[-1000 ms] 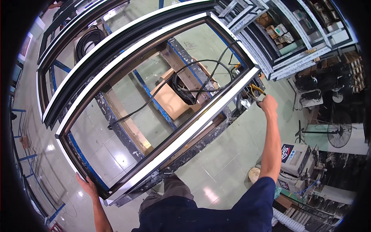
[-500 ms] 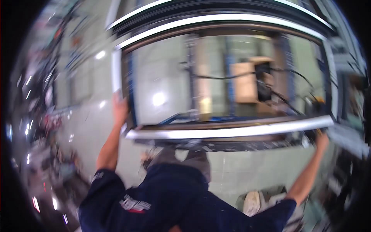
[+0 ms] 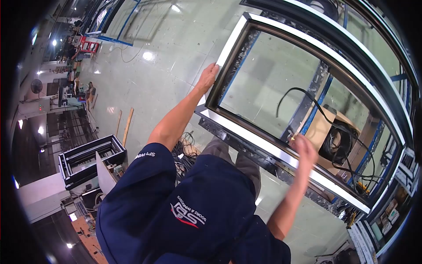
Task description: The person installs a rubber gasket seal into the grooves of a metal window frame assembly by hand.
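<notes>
A rectangular window frame (image 3: 268,131), white outside and dark brown inside, lies on a dark-topped work stand (image 3: 220,132) in front of me. My left hand (image 3: 207,78) is closed on the frame's left side, thumb and fingers at its outer edge. Over the near rail is my right hand (image 3: 305,149), smeared by motion, its fingers drawn together. A small yellowish piece shows at those fingertips, too blurred to name. Through the frame's opening I see a cardboard box (image 3: 317,127) with a coil of black cable (image 3: 336,143).
Further frames (image 3: 365,48) lie beyond this one. On the left stand a black-and-white stack of frames (image 3: 92,160) and wooden sticks (image 3: 128,126) on the floor. A red stand (image 3: 89,45) and a fan (image 3: 36,86) are farther off. Loose cables (image 3: 187,154) lie near my legs.
My view has turned, so the frame now appears slanted. My right hand has left the frame's right corner and moved left along the near rail. My left hand stays at the left side.
</notes>
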Motion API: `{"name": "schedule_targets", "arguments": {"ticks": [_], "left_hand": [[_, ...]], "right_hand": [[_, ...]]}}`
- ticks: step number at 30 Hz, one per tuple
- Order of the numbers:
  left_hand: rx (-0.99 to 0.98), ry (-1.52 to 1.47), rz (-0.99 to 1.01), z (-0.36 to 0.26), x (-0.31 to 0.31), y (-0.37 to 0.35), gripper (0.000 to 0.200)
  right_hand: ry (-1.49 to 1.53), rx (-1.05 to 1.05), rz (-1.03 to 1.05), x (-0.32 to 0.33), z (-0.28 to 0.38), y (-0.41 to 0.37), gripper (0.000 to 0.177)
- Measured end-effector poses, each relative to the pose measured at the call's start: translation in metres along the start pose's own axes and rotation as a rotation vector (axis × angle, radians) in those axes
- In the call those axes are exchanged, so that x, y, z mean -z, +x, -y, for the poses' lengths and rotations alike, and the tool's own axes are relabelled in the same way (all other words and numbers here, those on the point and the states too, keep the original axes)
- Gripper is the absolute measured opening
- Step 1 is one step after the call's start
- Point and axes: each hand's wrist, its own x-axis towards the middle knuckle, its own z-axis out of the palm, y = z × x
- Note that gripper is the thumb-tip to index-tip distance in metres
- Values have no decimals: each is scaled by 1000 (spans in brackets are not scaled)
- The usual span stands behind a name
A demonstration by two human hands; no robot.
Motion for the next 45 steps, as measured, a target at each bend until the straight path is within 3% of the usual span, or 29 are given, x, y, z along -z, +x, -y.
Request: {"name": "schedule_targets", "arguments": {"ticks": [5,7,11,13,17,21,24,27,28,31,32,36,39,42,45], "left_hand": [[-45,-21,-52,39,-5,13,44],[-57,-29,-37,14,0,2,43],[-136,-29,2,13,1,3,48],[-273,89,3,32,-6,8,52],[-435,229,135,0,18,14,66],[-811,416,309,-32,42,77,53],[-1152,520,396,-76,34,127,30],[-1215,801,808,-81,9,151,29],[-1297,853,821,-82,4,152,23],[-1356,1026,1202,-96,-18,157,20],[-1467,972,1246,-89,-30,165,18],[-1435,920,1586,-103,-47,181,16],[-1395,940,1646,-103,-57,185,12],[-1415,767,1633,-89,-57,194,6],[-1429,742,1639,-92,-53,198,4]], "right_hand": [[-42,-6,321,-188,-47,67,29],[-186,43,286,-237,-78,82,27],[-235,121,14,-296,-88,104,21],[-209,163,-118,-316,-78,126,22],[-585,212,-358,-345,-41,152,28],[-669,164,-477,-371,-38,147,28],[-546,121,-615,-383,-49,143,25],[-382,84,-730,-384,-49,137,23],[-330,98,-751,-385,-49,132,23],[-198,103,-801,-394,-55,129,23],[-166,96,-821,-398,-55,127,23],[-175,6,-889,-404,-58,127,21],[-187,-94,-980,-412,-33,123,21],[-323,-109,-1102,-428,-23,127,24],[-404,-4,-1200,-432,-30,131,23]]}}
